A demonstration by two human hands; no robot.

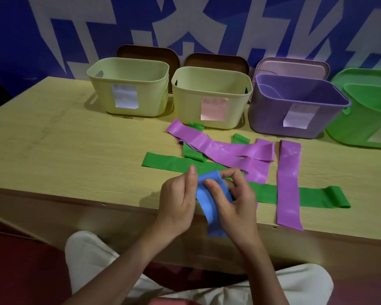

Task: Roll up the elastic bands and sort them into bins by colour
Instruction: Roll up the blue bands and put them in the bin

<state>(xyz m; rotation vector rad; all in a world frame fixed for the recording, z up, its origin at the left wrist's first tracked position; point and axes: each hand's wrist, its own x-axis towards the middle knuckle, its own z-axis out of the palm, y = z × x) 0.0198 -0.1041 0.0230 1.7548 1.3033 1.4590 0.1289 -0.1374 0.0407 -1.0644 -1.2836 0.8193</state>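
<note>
Blue and white lettering fills the wall behind a pale wooden tabletop (75, 139), and four bins stand in a row along its far edge: two cream bins (128, 84) (211, 95), a purple bin (295, 106) and a green bin (365, 115) cut off at the right of the view. Each carries a paper label on its front. As far as I can see into them, the cream and purple bins hold no rolled bands; the green one's inside is hardly in view, so I cannot tell.

I have a blue band (209, 199) up off the surface at the near edge. My left hand (178, 203) grips one side of it with the forefinger raised, and my right hand (235, 201) curls its fingers (211, 186) round the upper fold, thumb pressing on the front. A loose tail hangs down past the table edge, so I judge this roll is only just begun.

Beyond my hands lies the rest of the pile, all flat and unrolled: several purple bands (229, 150), one purple strip (288, 183) lying apart and crossing a long green band (306, 197), and more green bands (169, 162) beneath the purple ones.

By my reckoning nearly the whole job is left: finish this blue roll, find which label suits it, then roll and bin every purple and green piece.
</note>
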